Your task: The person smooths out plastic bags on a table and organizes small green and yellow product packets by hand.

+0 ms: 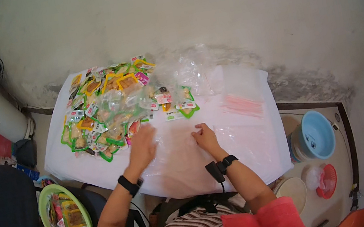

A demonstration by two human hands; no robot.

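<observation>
My left hand [143, 148] is smeared by motion at the near right edge of a heap of small food packets [95, 113], so its fingers cannot be read. The packets are clear, with green, yellow and red parts. Facing it, my right hand [206, 139] has its fingers curled in, at the edge of a clear plastic sheet or bag [175, 158] lying flat between both hands. Whether it grips that plastic cannot be made out. Just beyond the hands, a few packets [186, 108] lie apart from the heap.
Crumpled clear bags [190, 76] lie along the white-covered table's [250, 150] far side, beside a stack of clear bags with pink edges [242, 98]. On the floor stand a green basin of packets [46, 222], a blue basin [318, 134] and a red basket [330, 180]. A dark chair [12, 204] is left.
</observation>
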